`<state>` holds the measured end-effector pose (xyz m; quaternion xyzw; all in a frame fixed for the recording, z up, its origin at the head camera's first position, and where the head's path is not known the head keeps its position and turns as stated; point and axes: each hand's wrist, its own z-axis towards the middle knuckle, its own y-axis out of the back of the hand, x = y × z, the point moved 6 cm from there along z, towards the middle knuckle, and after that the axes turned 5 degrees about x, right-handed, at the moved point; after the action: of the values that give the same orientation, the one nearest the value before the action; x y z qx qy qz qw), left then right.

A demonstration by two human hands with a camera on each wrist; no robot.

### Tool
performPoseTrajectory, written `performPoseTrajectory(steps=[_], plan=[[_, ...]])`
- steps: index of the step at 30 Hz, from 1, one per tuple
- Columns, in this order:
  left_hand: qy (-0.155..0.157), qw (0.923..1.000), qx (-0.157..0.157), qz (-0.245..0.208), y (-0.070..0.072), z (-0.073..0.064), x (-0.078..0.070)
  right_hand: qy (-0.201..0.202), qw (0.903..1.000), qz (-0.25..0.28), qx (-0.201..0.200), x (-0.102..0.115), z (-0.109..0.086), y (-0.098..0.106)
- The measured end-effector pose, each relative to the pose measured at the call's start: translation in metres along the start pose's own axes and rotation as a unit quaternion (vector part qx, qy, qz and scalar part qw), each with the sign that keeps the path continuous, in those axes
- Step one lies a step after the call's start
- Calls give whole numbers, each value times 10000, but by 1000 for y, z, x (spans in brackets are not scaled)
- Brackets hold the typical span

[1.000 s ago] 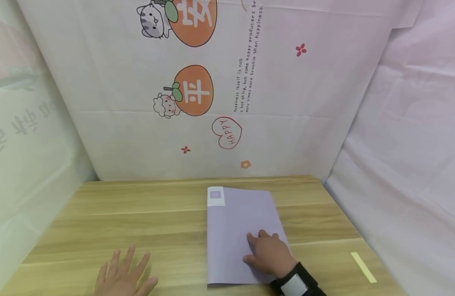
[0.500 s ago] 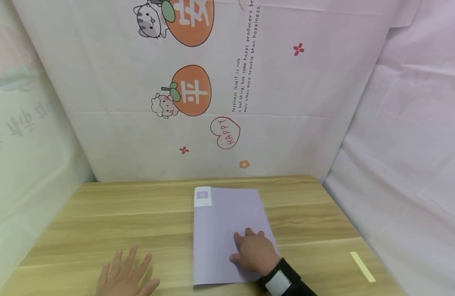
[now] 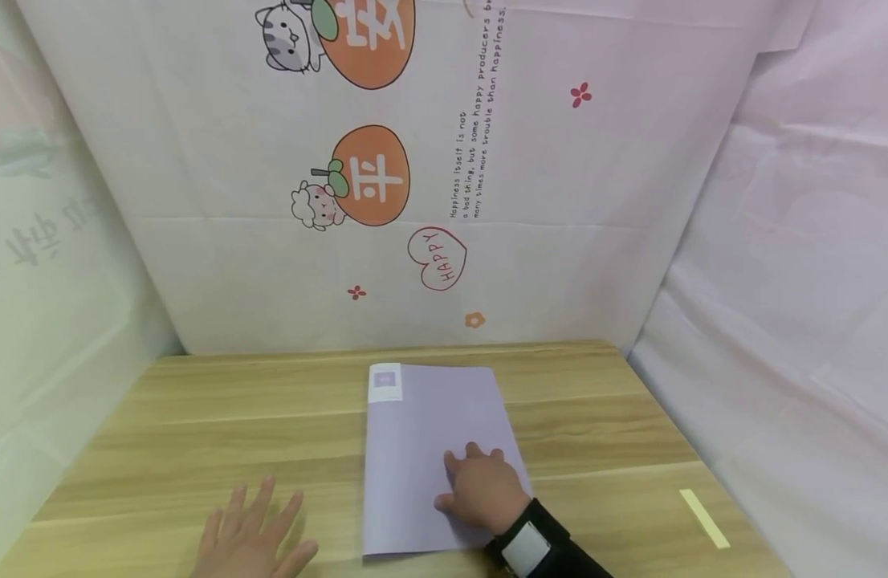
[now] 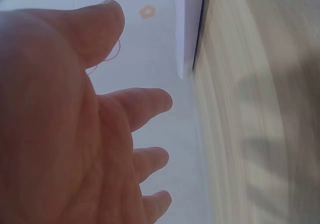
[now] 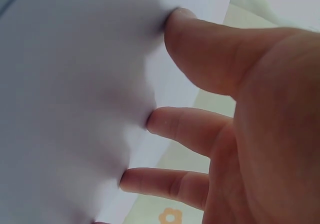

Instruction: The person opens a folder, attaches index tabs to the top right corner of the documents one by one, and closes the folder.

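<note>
A lavender folder (image 3: 429,433) with a white label at its top left corner lies flat on the wooden table. My right hand (image 3: 482,491) rests on its lower right part. In the right wrist view the thumb and fingertips touch the folder's cover (image 5: 65,99), the fingers spread and fairly straight. To the left of the folder, my left hand (image 3: 252,534) hovers over the table with fingers spread and nothing in them. The left wrist view shows that palm (image 4: 55,134) raised above the wood, with the folder's edge (image 4: 190,24) beyond the thumb.
The wooden table (image 3: 220,433) reaches back to a white printed cloth (image 3: 545,177) hanging behind it. More white cloth (image 3: 798,281) hangs at both sides. A pale yellow strip (image 3: 704,518) lies near the table's right edge.
The folder has slid to the left across the table under my right hand, which moved along with it. My left hand has shifted very slightly right in the view.
</note>
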<state>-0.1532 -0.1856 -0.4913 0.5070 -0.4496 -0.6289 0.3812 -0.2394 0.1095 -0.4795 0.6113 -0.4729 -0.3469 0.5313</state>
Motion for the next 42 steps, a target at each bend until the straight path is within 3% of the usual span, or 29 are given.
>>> performPoseTrajectory(steps=[4, 7, 15, 25, 37, 42], plan=[[9, 9996, 244, -111, -1, 2, -2, -3, 10000, -34, 20, 3, 1, 1], [-12, 9997, 231, -71, -1, 2, -6, -4, 10000, -25, 12, 5, 1, 2], [-245, 9990, -180, 316, 1, 0, -18, 30, 9999, -84, -76, 4, -1, 6], [-478, 9968, -447, 457, -1, 0, -27, 321, 9973, 6, -657, -11, -17, 16], [-1506, 9829, -837, 645, 3, 12, -59, 354, 9972, 119, -645, -27, -30, 29], [-1922, 9787, -428, 578, 5, 19, -78, 90, 9978, 376, -533, -37, -32, 30]])
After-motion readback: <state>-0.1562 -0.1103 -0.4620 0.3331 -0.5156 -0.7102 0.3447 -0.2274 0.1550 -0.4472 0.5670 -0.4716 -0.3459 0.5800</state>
